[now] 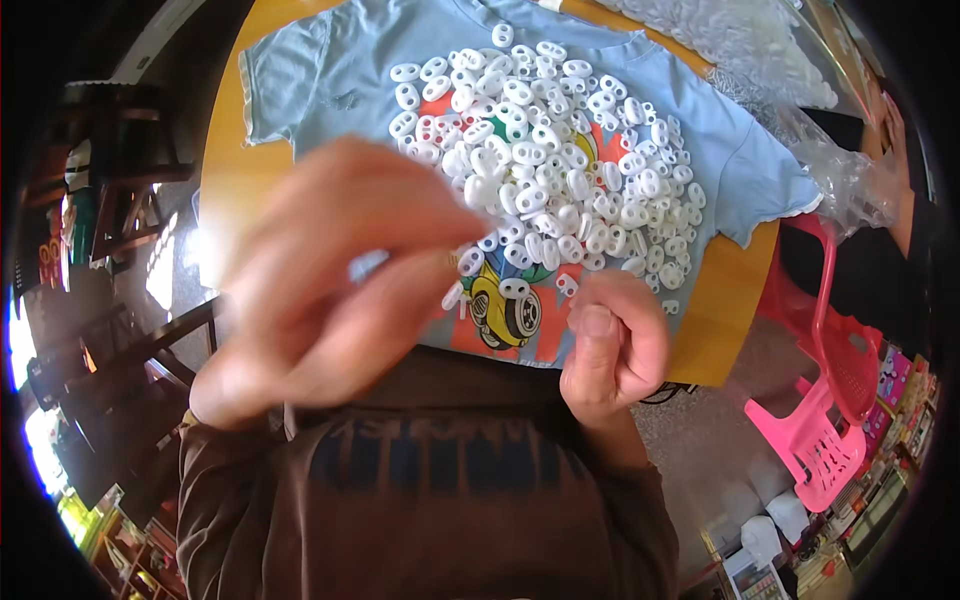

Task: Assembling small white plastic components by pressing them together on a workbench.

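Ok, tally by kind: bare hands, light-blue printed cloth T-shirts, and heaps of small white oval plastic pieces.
Bare left hand and bare right hand: 2
Light-blue printed cloth T-shirt: 1
Heap of small white oval plastic pieces: 1 (pieces too crowded to count singly)
Total: 4

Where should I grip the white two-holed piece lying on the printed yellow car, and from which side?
Probably best to pinch that white two-holed piece by its two rounded ends, coming down from the wearer's side. It appears to lie flat, long axis running left to right, holes facing up, and the crowded pile sits on its far side.
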Tool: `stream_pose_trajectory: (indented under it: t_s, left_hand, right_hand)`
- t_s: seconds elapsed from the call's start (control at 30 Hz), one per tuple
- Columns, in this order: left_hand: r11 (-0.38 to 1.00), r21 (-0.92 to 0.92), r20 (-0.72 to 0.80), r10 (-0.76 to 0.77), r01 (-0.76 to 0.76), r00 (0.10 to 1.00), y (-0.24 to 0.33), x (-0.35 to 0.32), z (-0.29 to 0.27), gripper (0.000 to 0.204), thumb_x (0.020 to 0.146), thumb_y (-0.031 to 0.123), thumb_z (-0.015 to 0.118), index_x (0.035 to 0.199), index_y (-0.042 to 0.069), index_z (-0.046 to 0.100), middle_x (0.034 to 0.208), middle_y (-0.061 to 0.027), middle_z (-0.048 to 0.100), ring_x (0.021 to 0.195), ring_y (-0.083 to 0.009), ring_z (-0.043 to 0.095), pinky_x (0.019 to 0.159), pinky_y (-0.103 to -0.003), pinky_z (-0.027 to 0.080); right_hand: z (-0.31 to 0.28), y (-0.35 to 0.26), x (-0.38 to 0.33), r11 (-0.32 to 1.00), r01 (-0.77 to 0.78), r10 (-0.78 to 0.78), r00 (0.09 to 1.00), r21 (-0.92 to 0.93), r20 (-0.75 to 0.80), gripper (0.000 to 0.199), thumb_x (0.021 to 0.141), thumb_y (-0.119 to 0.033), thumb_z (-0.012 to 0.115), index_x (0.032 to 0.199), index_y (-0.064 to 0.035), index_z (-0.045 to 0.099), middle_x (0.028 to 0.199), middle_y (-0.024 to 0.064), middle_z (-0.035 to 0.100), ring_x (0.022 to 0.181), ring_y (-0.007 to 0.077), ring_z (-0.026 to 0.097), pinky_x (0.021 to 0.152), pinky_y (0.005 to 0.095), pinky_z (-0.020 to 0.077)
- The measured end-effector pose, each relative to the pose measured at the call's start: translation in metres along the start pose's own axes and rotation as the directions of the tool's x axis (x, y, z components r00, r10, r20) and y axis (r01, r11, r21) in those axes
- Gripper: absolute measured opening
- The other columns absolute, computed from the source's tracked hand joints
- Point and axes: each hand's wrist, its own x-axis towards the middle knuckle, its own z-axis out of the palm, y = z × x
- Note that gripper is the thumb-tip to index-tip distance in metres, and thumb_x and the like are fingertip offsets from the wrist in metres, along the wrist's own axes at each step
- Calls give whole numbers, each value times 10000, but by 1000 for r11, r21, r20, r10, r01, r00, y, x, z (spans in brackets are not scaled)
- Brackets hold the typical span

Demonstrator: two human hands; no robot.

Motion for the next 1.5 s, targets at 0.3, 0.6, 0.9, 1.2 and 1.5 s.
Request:
stream_pose_trajectory:
  t_s: [0.3,0.6,0.9,1.2,1.5]
  left_hand:
    - [942,335,341,-95,-27,935,-37,-9,57,302,620,35,689,908,102,626,911,-51,554,815,-235,541,738,-342,419]
    - [939,-68,115,-329,338,937,-46,-12,35,177,742,-22,642,895,64,621,949,-56,592,853,-171,565,714,-276,443]
    - [508,-569,223,-661,647,716,-20,-35,11,116,870,44,552,978,0,564,877,-21,585,743,-59,522,650,-193,440]
    - [828,-219,-158,-552,516,819,-25,-94,-16,118,829,-38,527,938,4,545,834,-69,606,664,-140,584,581,-242,463]
    - [880,176,-220,-402,442,889,-51,-108,-33,161,748,-25,595,898,21,555,711,-116,556,640,-279,560,562,-344,449]
  right_hand:
    - [8,2,2,997,36,-30,996,74,-86,172,799,38,563,970,53,574,799,120,607,614,169,529,555,260,425]
    - [10,1,1,999,1,3,996,43,-94,172,799,43,565,970,57,569,798,109,598,608,145,498,541,251,400]
    - [15,-17,10,989,-146,147,989,-32,22,159,813,32,561,970,41,586,748,44,547,580,62,437,481,186,324]
    - [63,-29,84,915,205,-18,881,-348,472,157,756,-7,615,911,1,597,808,103,581,687,231,551,629,307,439]
    - [125,21,127,556,718,-105,561,-419,821,396,765,-230,635,1087,-17,549,1152,83,541,1108,262,459,952,430,317]
